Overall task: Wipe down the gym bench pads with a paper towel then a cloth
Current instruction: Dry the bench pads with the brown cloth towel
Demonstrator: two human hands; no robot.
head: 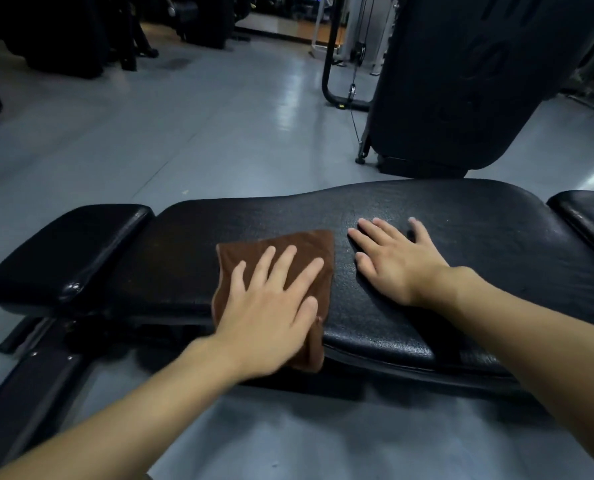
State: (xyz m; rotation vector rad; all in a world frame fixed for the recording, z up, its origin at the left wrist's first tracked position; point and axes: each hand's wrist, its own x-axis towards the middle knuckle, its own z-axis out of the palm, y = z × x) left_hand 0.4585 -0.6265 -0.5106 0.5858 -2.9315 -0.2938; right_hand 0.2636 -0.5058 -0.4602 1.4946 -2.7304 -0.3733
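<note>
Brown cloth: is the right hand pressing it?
No, the left hand presses the brown cloth; the right hand rests on bare bench pad.

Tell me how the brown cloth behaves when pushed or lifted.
Probably floppy: the brown cloth droops over the near edge of the long pad. Likely light, being thin. Pushed, it may bunch unless the left hand presses it.

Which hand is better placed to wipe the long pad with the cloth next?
Left, likely: the left hand lies flat on the brown cloth on the long pad; the right hand rests on bare pad beside it.
</note>
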